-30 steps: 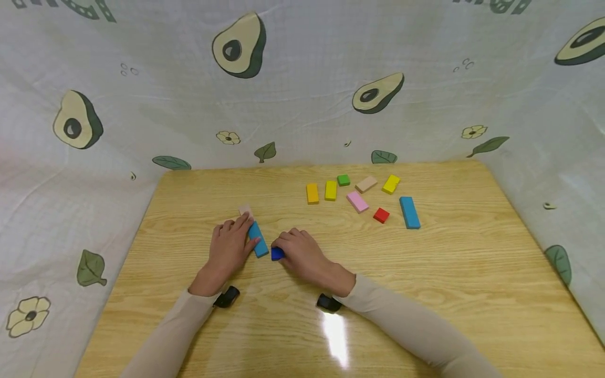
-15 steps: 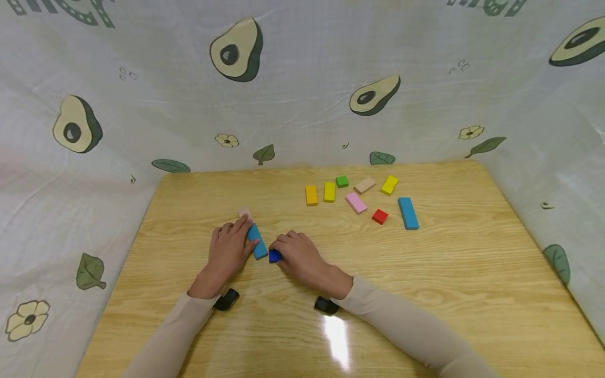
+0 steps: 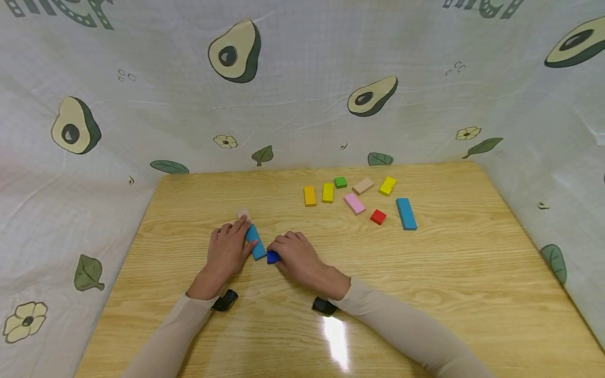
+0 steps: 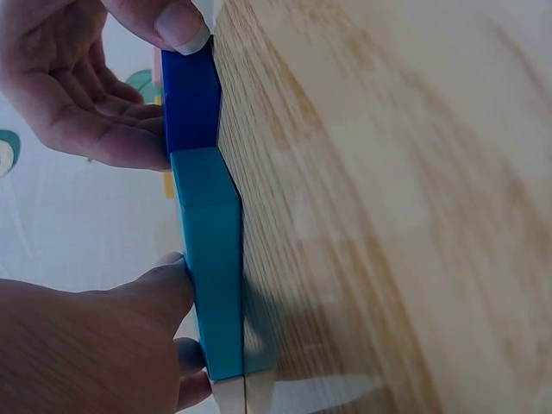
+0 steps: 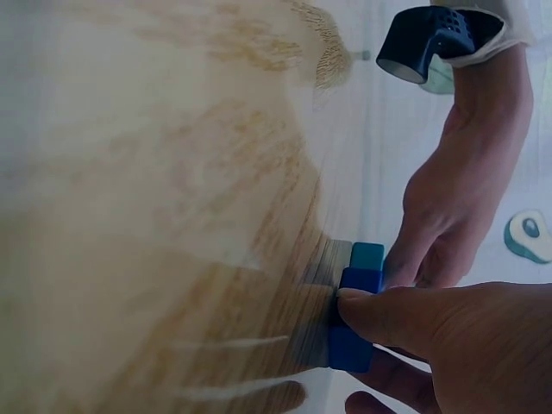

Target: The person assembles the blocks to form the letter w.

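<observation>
A light-blue block (image 3: 256, 243) lies flat on the table, with a pale pink block (image 3: 243, 212) at its far end. My left hand (image 3: 227, 248) rests over both, its thumb touching the light-blue block and its fingertips near where the two meet. Between thumb and fingers, my right hand (image 3: 301, 260) pinches a dark-blue block (image 3: 272, 257). The left wrist view shows the dark-blue block (image 4: 191, 102) right at the near end of the light-blue block (image 4: 212, 263). My right fingers cover part of the dark-blue block in the head view.
At the back right lie an orange block (image 3: 309, 196), two yellow ones, a green block (image 3: 340, 182), a beige block (image 3: 363, 186), a pink block (image 3: 354, 203), a red block (image 3: 378, 217) and another light-blue block (image 3: 406, 213). Printed cloth (image 3: 293, 105) hangs behind the table.
My right hand has brought the dark-blue block slightly left, narrowing the small gap to the light-blue block. My left hand stays in place on its blocks. The head view has shifted a little.
</observation>
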`<state>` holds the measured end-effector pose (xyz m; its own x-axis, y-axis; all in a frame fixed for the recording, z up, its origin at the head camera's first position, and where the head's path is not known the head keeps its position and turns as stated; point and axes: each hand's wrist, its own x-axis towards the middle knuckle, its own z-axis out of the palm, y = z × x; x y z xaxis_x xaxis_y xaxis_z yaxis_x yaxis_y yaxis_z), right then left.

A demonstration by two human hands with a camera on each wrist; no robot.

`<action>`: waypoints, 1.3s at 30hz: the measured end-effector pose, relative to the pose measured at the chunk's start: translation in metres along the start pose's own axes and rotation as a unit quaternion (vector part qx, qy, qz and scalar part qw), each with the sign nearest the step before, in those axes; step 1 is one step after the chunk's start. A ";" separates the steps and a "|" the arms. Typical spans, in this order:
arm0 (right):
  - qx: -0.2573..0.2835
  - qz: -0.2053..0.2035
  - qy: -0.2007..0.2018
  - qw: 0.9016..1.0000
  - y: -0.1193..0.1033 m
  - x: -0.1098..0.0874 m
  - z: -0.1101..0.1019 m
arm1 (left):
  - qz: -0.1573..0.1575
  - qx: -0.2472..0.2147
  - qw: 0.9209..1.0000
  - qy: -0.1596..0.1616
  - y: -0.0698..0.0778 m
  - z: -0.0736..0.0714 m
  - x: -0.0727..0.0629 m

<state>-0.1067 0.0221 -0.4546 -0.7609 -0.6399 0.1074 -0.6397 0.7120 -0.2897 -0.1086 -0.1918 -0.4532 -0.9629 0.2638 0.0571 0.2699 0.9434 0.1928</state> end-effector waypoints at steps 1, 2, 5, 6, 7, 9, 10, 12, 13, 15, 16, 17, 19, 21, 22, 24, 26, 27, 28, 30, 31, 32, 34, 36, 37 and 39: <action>0.000 0.000 0.001 1.000 0.000 0.000 0.000 | -0.001 -0.001 1.000 -0.001 0.000 0.000 0.000; 0.000 -0.001 0.003 1.000 0.000 0.000 0.000 | -0.001 -0.002 1.000 -0.001 0.000 0.000 0.000; 0.000 -0.001 0.004 1.000 -0.001 0.001 0.000 | -0.002 -0.006 1.000 -0.002 0.000 0.000 0.000; -0.003 -0.002 0.005 1.000 -0.001 0.001 0.000 | -0.002 -0.006 1.000 -0.002 0.000 0.000 0.000; -0.005 -0.002 0.004 1.000 -0.001 0.001 0.000 | -0.002 -0.006 1.000 -0.003 0.000 0.000 0.000; -0.010 -0.003 0.003 1.000 -0.001 0.001 0.000 | -0.003 -0.007 1.000 -0.005 -0.001 0.000 0.000; -0.013 -0.003 0.004 1.000 -0.002 0.001 0.000 | -0.004 -0.009 1.000 -0.006 -0.001 0.000 0.000; -0.015 -0.004 0.005 1.000 -0.002 0.000 0.000 | -0.005 -0.009 1.000 -0.008 -0.001 0.001 0.000; -0.013 -0.004 0.004 1.000 -0.001 0.000 0.000 | -0.005 -0.010 1.000 -0.009 -0.001 0.001 0.000; -0.009 -0.004 0.003 1.000 -0.001 -0.001 -0.001 | -0.006 -0.012 1.000 -0.009 -0.001 0.001 0.001; -0.006 -0.003 0.002 1.000 0.000 -0.001 -0.001 | -0.006 -0.011 1.000 -0.009 -0.001 0.001 0.001; -0.005 -0.002 0.002 1.000 0.001 -0.002 -0.002 | -0.004 -0.009 1.000 -0.007 -0.001 0.002 0.001; -0.003 0.000 0.002 1.000 0.004 -0.003 -0.003 | -0.003 -0.008 1.000 -0.005 -0.001 0.002 0.001; 0.001 0.002 0.007 1.000 0.009 -0.005 -0.005 | -0.003 -0.006 1.000 -0.004 -0.001 0.003 0.001; 0.007 0.004 0.010 1.000 0.011 -0.006 -0.007 | -0.003 -0.004 1.000 -0.003 -0.001 0.003 0.001; 0.023 0.010 0.019 1.000 0.018 -0.008 -0.011 | -0.005 -0.006 1.000 -0.005 -0.001 0.002 0.001; 0.041 0.019 0.028 0.999 0.026 -0.011 -0.015 | -0.007 -0.007 1.000 -0.007 -0.001 0.002 0.002; 0.046 0.024 0.032 0.998 0.030 -0.012 -0.018 | -0.007 -0.007 1.000 -0.009 -0.001 0.002 0.002; 0.051 0.028 0.038 0.998 0.034 -0.014 -0.020 | -0.007 -0.006 1.000 -0.010 -0.001 0.002 0.002; 0.053 0.039 0.047 0.997 0.044 -0.017 -0.023 | -0.006 -0.007 1.000 -0.012 -0.002 0.002 0.002; 0.054 0.044 0.052 0.996 0.049 -0.018 -0.025 | -0.005 -0.006 1.000 -0.012 -0.002 0.002 0.003; 0.055 0.050 0.055 0.996 0.054 -0.019 -0.026 | -0.004 -0.005 1.000 -0.012 -0.002 0.002 0.003; 0.056 0.063 0.063 0.994 0.065 -0.022 -0.029 | -0.004 -0.007 1.000 -0.012 -0.003 0.002 0.003; 0.058 0.076 0.069 0.993 0.075 -0.025 -0.032 | -0.004 -0.009 1.000 -0.012 -0.003 0.002 0.002; 0.058 0.084 0.070 0.992 0.081 -0.026 -0.033 | -0.003 -0.010 1.000 -0.011 -0.003 0.002 0.002; 0.055 0.096 0.074 0.991 0.091 -0.027 -0.035 | -0.003 -0.012 1.000 -0.010 -0.003 0.002 0.001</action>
<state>-0.1482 0.1144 -0.4502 -0.8805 -0.4402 0.1760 -0.4716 0.7758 -0.4192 -0.1106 -0.1939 -0.4560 -0.9645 0.2615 0.0370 0.2632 0.9402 0.2161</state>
